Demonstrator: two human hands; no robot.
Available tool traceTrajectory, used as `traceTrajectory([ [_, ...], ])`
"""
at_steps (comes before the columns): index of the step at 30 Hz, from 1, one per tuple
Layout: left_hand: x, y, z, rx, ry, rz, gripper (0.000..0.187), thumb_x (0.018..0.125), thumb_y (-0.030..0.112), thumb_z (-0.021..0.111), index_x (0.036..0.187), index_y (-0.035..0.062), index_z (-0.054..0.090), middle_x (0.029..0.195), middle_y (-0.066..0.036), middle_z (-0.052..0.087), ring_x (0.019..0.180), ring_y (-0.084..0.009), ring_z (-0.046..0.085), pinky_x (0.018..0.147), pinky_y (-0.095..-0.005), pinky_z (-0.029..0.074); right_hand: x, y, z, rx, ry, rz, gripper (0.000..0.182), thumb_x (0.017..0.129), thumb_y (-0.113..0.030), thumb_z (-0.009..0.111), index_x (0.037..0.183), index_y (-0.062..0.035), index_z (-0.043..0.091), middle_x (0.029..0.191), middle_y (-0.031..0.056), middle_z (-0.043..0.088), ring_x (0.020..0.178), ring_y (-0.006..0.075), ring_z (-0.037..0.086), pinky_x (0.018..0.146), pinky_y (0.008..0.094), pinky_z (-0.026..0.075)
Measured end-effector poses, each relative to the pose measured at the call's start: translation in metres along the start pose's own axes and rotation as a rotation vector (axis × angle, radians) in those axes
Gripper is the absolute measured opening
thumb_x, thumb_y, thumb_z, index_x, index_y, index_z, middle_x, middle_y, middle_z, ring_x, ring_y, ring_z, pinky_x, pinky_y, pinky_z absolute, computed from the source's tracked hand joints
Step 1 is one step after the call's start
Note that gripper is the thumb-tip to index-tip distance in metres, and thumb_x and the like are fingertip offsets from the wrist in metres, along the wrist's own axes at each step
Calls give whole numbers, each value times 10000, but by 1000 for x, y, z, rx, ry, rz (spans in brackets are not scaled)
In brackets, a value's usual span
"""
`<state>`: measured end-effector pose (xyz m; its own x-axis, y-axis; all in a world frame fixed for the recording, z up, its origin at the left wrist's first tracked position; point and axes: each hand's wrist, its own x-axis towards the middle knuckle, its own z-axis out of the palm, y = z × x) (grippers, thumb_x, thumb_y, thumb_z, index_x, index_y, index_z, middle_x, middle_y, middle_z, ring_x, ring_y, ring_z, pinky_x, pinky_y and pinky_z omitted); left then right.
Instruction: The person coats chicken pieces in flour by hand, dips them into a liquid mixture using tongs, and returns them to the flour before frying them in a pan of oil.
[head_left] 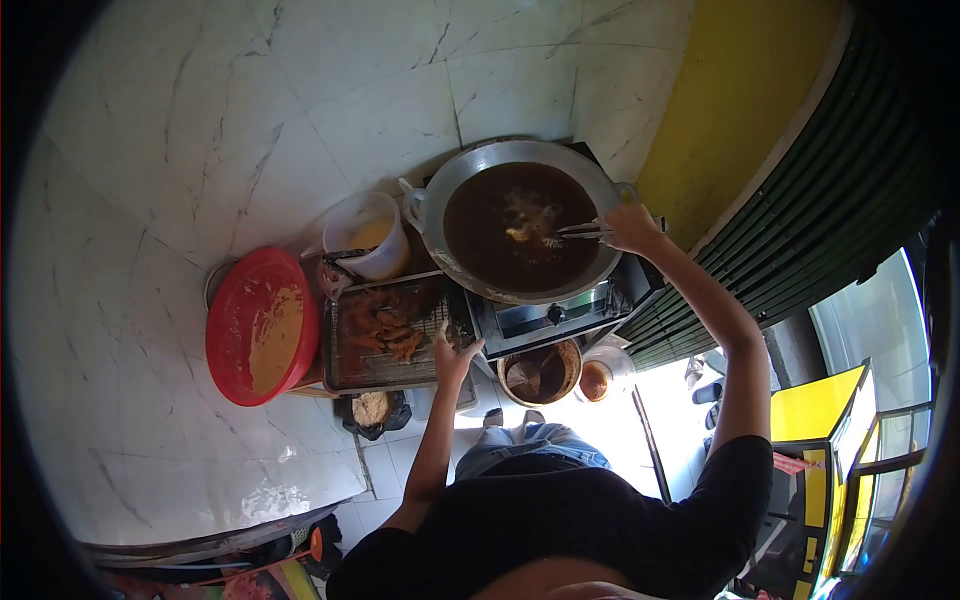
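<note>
A wide metal wok full of dark brown oil sits on the gas stove. My right hand is closed around metal tongs at the wok's right side. Their tips reach into the oil, beside a pale golden piece of frying food with bubbles around it. My left hand has its fingers apart and is by the right edge of a metal tray, close to the stove's front corner. Inside that tray, browned fried pieces lie on a wire rack.
Left of the tray stands a red basin with pale batter. A white bucket of yellowish liquid is behind the tray. Below the stove are a pot with dark contents and a clear container. A black bag holds pale crumbs.
</note>
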<state>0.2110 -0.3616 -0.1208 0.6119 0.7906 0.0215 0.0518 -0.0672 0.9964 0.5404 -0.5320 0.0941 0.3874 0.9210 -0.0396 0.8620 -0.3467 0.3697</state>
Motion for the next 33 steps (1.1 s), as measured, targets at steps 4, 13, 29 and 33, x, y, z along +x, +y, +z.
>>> traceTrajectory([
  [4,-1,9,0,4,-16,-3,731,639,84,785,1217,-106,380,998,-139,585,841,-169,592,729,-272,491,-3,-1,0,35,78,-31,312,694,-392,668,918,-175,672,715,65,609,686,227,628,588,352,499],
  [13,1,-2,-1,23,-19,9,788,616,157,810,1222,-112,385,1072,-185,539,872,-206,581,748,-299,491,1,-24,-16,127,111,-65,361,718,-350,650,1044,-195,637,721,59,613,720,224,628,595,358,492],
  [29,2,-10,-1,-14,-21,-25,811,615,195,810,1236,-108,384,1153,-223,483,974,-246,551,822,-329,471,15,-43,8,117,58,-109,335,721,-354,653,1019,-202,645,740,56,630,733,220,636,618,348,497],
  [33,2,-16,0,14,15,4,800,618,189,808,1231,-107,387,1151,-219,485,944,-250,561,812,-328,471,14,-45,6,120,63,-107,312,726,-355,648,995,-197,650,725,58,629,720,225,639,609,352,499],
])
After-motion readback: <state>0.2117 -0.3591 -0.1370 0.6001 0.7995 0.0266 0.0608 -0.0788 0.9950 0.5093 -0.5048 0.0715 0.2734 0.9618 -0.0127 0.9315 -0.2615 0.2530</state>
